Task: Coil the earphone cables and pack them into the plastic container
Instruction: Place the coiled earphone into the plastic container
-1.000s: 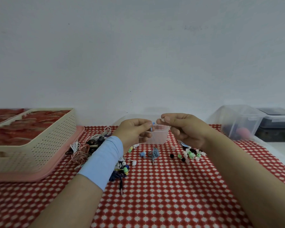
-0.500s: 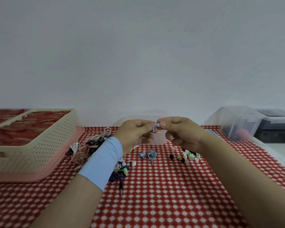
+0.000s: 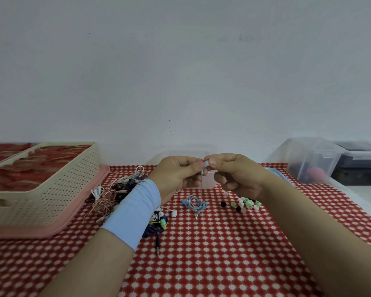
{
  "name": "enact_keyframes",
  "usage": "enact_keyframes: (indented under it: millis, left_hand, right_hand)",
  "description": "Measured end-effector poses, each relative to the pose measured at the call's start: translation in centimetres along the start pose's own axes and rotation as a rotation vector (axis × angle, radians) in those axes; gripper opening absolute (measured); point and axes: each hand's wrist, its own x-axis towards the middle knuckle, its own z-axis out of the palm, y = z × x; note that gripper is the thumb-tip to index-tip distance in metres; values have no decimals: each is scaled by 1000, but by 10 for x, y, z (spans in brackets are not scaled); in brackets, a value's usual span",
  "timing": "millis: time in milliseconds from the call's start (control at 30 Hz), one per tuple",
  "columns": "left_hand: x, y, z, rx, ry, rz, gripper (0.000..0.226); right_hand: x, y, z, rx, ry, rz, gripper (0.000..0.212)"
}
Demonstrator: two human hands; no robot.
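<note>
- Head view: the left hand (image 3: 176, 176) and the right hand (image 3: 238, 176) are held together above a red-and-white tablecloth (image 3: 223, 254), in front of a plain wall.
- The bud end of a blue earphone (image 3: 206, 165) is pinched between thumb and forefinger of both hands; the other fingers of each hand are curled in.
- From the pinch, the earphone's thin cable hangs straight down. Its lower part lies in a loose coil on the cloth just below the hands, with the plug pointing towards the camera.
- A small see-through plastic container (image 3: 210, 183) is seen behind the hands, largely hidden by them; what it holds cannot be told.
- A scatter of green, white and black ear tips (image 3: 246, 203) lies on the cloth under the right hand.
- A tangle of other earphones (image 3: 114, 191) is heaped beside the left forearm, which wears a light blue wristband (image 3: 135, 209).
- A cream basket (image 3: 51, 185) is set on a pink tray (image 3: 77, 211) at the left.
- A clear box (image 3: 308, 161) stands at the far right.
</note>
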Motion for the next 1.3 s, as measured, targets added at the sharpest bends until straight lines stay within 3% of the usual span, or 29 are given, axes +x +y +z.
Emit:
enact_keyframes:
  millis: [400,600,700,933,1300]
  left_hand:
    - [-2,2,9,-84,-19,5,25]
    - [0,2,17,-165,81,23,15]
    - [0,6,17,-152,114,22,13]
    - [-4,12,14,-64,42,16,11]
    - [-8,17,10,51,19,26,9]
  right_hand:
    - [-5,-5,-1,54,-78,-2,13]
    - [-5,-6,1,25,87,-165,20]
    - [-8,-13,-2,-76,149,-219,13]
    - [-14,-19,-6,-51,49,-94,30]
    - [-15,-21,-4,-90,2,-39,21]
